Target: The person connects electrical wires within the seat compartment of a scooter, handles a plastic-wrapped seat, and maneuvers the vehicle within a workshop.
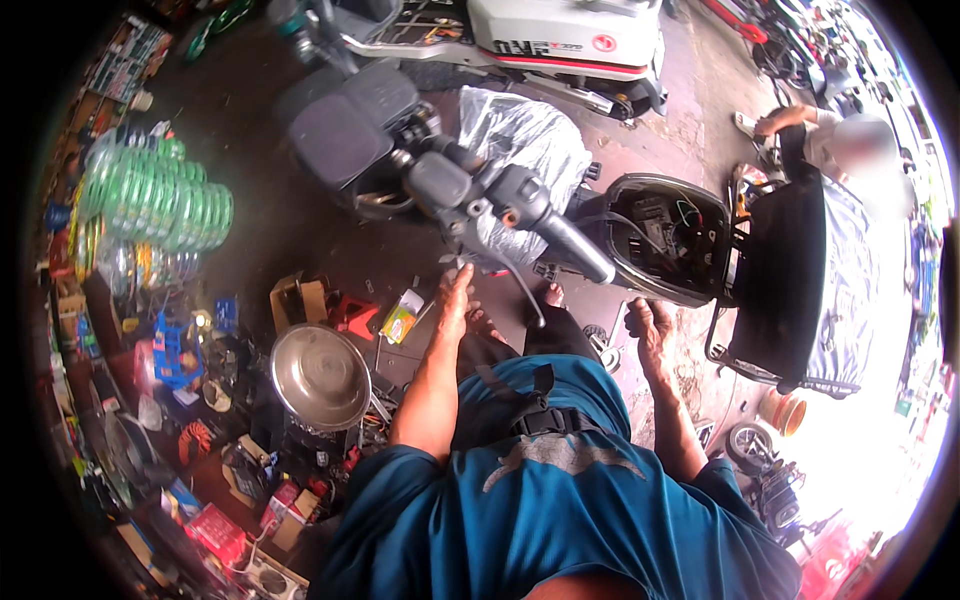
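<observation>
Here, one grey scooter [500, 190] stands ahead with its seat compartment [665, 235] open. The left hand [455, 295] reaches up under the handlebar grip [575, 245], fingers pinched on something small — what, I cannot tell. The right hand [650, 330] hangs open, empty. One steel bowl [320, 375] sits left — among scattered boxes.

Steel bowl [320, 376] amid floor clutter at left; stacked green bottles [155, 195] behind; white scooter [560, 40] parked at rear; seated person [850, 150] at right; orange bucket [783, 411] nearby
</observation>
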{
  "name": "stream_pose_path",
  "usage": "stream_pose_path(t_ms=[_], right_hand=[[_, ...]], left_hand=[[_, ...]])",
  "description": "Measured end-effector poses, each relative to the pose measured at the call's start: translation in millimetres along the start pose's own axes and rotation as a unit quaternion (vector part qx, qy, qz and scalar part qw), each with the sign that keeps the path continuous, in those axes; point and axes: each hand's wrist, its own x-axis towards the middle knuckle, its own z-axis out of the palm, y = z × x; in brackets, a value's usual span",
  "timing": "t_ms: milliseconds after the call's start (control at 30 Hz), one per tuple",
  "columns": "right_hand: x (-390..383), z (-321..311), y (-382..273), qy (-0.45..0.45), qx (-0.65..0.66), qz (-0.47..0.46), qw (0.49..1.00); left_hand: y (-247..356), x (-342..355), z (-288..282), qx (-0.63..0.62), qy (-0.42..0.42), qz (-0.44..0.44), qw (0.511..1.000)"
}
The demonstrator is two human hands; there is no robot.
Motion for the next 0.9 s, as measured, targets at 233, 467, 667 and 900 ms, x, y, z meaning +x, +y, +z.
stream_pose_path(t_ms=[233, 467, 667, 900], right_hand=[[37, -27, 0, -0.027, -0.051, -0.019, 0.998], [97, -68, -5, -0.155, -0.143, 0.018, 0.977], [145, -76, -17, -0.166, -0.276, -0.112, 0.940], [142, -13, -33, -0.199, -0.224, -0.022, 0.954]], left_hand=[[-19, 50, 23, -0.124, 0.078, -0.062, 0.987], [-60, 93, 48, -0.294, 0.112, -0.108, 0.943], [-33, 76, 50, -0.299, 0.157, -0.075, 0.938], [-44, 80, 41, -0.307, 0.129, -0.105, 0.937]])
